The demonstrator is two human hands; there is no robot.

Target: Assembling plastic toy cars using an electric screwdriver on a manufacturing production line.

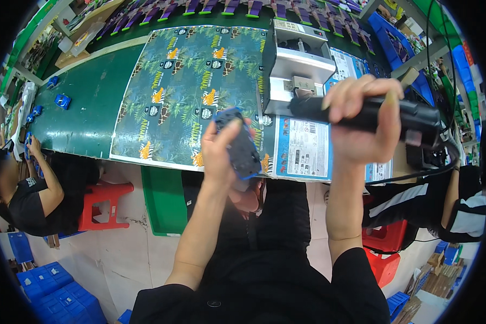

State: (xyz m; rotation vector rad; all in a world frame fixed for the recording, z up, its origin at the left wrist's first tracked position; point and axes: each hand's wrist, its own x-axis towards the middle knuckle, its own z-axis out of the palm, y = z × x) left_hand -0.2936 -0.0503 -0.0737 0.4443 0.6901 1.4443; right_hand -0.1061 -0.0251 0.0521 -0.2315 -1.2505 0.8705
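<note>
My left hand [217,148] holds a blue toy car part [244,154] with a black underside turned up, above the near edge of the printed sheet. The thumb presses on it and the fingers wrap its side. In my right hand [362,137] is a black electric screwdriver [414,117], gripped round its body, with its nose pointing left. That nose is in front of a grey metal screw feeder [294,67], close to its small metal block [303,86]; I cannot tell whether they touch. The right hand is slightly blurred.
A jungle-print sheet [173,97] covers the green work table [92,119]. Small blue toy cars [62,101] lie at the left, near a seated co-worker [32,189]. Purple and green pieces [254,9] line the far side. A dark cable [416,176] runs at the right, near another person.
</note>
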